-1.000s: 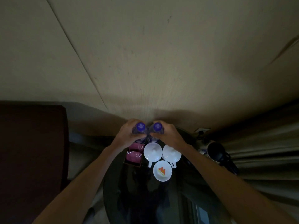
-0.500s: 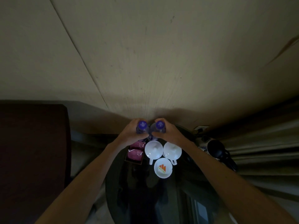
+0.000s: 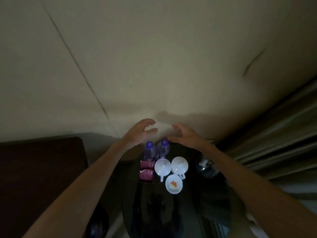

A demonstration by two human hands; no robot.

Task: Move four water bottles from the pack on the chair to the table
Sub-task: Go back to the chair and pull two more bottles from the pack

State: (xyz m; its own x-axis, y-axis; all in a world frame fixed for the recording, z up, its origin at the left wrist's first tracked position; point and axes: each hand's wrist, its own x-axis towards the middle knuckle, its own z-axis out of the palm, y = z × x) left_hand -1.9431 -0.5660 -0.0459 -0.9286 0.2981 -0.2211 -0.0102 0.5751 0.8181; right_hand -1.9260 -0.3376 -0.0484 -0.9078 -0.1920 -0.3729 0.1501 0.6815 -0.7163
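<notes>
Two clear water bottles with purple caps stand upright side by side at the far edge of the dark round table (image 3: 171, 212): the left bottle (image 3: 149, 151) and the right bottle (image 3: 163, 149). My left hand (image 3: 139, 132) hovers just above and behind the left bottle, fingers apart, holding nothing. My right hand (image 3: 184, 134) hovers above and behind the right bottle, also with fingers apart and nothing in it. The room is dim and the hands are a little blurred.
Two white cups (image 3: 163, 167) (image 3: 179, 165) and a white saucer with an orange mark (image 3: 173, 184) sit in front of the bottles. Purple sachets (image 3: 146, 170) lie to their left, a dark kettle (image 3: 205, 167) to the right. A dark chair (image 3: 39, 177) stands at left, curtains (image 3: 283, 134) at right.
Both hands have let go of the two bottles and lifted up and apart. The bottles now stand free on the table.
</notes>
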